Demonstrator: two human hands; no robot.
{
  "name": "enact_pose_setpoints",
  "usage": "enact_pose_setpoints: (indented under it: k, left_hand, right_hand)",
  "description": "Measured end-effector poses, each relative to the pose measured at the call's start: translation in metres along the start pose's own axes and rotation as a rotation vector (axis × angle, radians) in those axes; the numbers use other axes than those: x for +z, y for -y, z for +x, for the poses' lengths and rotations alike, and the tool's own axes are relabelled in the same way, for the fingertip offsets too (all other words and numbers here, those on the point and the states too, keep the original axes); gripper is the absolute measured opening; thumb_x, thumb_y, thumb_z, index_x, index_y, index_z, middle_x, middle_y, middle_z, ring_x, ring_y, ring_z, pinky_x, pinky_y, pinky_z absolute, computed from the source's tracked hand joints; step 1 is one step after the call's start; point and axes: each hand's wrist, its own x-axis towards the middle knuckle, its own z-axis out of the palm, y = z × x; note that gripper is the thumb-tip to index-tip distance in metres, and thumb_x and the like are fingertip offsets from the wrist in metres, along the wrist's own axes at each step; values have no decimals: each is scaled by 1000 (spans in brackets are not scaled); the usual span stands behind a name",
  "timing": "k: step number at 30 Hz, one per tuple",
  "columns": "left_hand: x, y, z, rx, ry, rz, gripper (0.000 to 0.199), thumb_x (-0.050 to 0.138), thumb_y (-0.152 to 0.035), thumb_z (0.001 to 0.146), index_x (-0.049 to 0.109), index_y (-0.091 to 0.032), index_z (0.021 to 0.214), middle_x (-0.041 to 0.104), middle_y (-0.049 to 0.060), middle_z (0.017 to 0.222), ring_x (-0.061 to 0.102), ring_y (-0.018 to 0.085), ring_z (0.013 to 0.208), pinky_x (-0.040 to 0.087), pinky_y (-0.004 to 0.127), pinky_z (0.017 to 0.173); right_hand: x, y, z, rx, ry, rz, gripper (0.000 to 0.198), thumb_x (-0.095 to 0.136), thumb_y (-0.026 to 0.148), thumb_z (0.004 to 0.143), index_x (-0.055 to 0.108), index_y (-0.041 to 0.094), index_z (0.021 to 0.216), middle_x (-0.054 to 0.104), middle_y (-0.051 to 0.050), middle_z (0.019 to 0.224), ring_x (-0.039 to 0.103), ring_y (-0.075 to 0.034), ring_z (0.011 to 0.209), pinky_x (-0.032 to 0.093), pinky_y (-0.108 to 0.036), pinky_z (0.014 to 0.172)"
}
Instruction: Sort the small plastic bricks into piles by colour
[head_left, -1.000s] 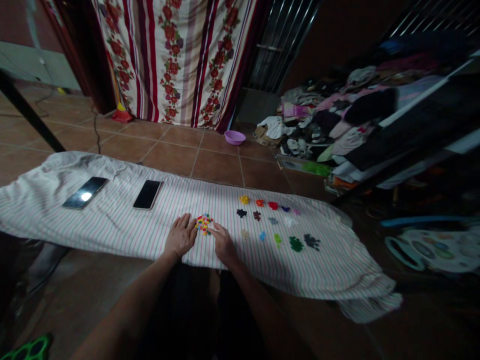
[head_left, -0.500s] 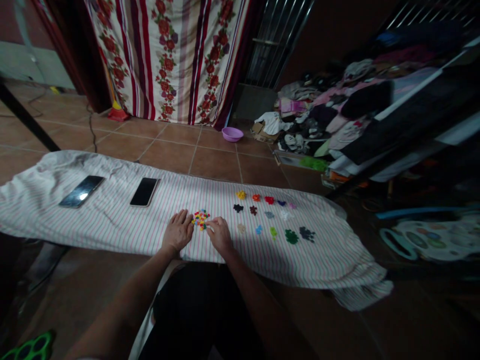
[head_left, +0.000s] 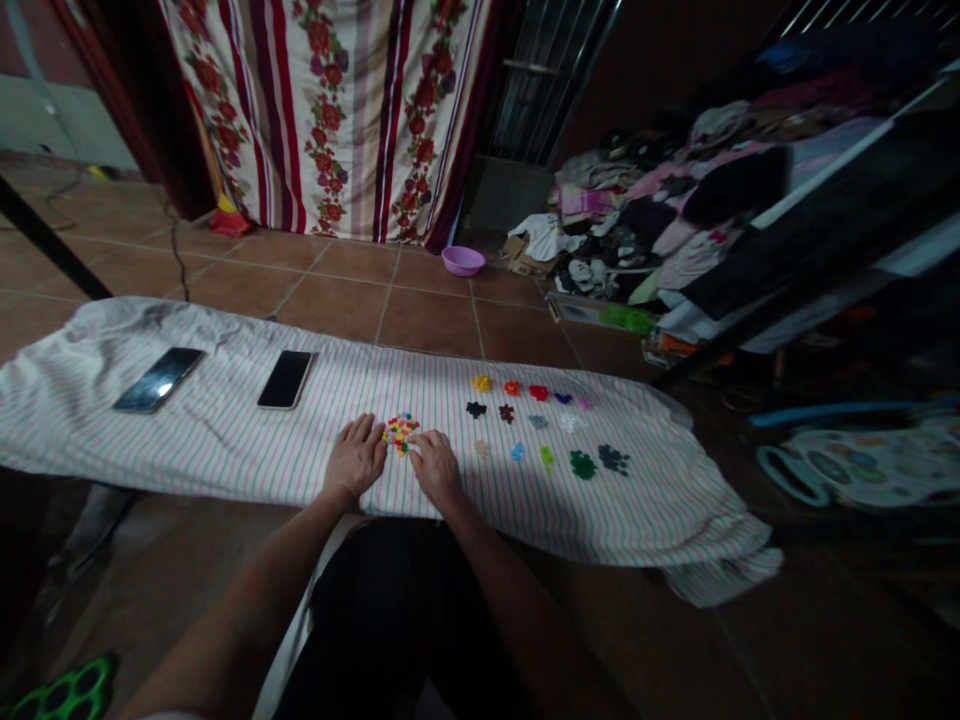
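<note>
A small pile of mixed bright pieces, bead-like in size (head_left: 400, 432), lies on the striped cloth (head_left: 360, 365). My left hand (head_left: 357, 456) rests flat on the cloth at the pile's left side, fingers stretched out. At the right edge of the pile, my right hand (head_left: 436, 468) has its thumb and forefinger drawn together; anything between them is too small to see. Further right sit several single-colour heaps, among them yellow (head_left: 481, 383), red (head_left: 538, 393), black (head_left: 475, 410), brown (head_left: 507, 414), light green (head_left: 547, 458), dark green (head_left: 583, 464) and dark grey (head_left: 613, 460).
Two phones, one at far left (head_left: 159, 380) and one nearer (head_left: 286, 380), lie on the cloth. Beyond it, a purple basin (head_left: 463, 261) stands on the tiled floor before a flowered curtain (head_left: 360, 120). Clothes (head_left: 600, 215) are heaped at the back right.
My right hand has shifted slightly at the pile's right edge, its fingertips a little higher. My left hand stays flat. The whole view has tilted slightly.
</note>
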Motion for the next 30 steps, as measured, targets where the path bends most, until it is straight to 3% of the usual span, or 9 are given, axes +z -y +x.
enact_pose_setpoints:
  k: [14,20,25,30]
  left_hand:
    - [-2,-2,0,2,-3,24,42,36,-32,95,61,-19,127,60,13,138,49,27,135,38,45,112]
    - [-1,-1,0,4,11,10,44,35,-33,95,61,-17,127,58,16,140,49,29,136,37,47,112]
    - [1,1,-1,24,5,21,45,33,-32,95,61,-16,127,58,16,139,48,29,136,37,48,112]
    - [0,4,-1,51,-1,6,45,32,-33,95,61,-18,125,61,15,136,49,29,135,38,48,111]
  right_hand:
    - [9,3,3,-82,36,-11,26,52,16,94,68,22,113,66,-8,100,59,-22,100,48,-36,93]
    - [6,8,-2,-72,26,-44,34,52,15,92,67,24,122,65,-8,100,59,-22,99,49,-34,92]
    - [6,7,-7,-42,42,-46,28,50,17,95,72,25,111,64,-6,99,61,-18,94,50,-26,85]
    - [3,2,-16,2,3,18,25,53,20,96,70,25,114,67,-5,103,63,-16,97,51,-25,87]
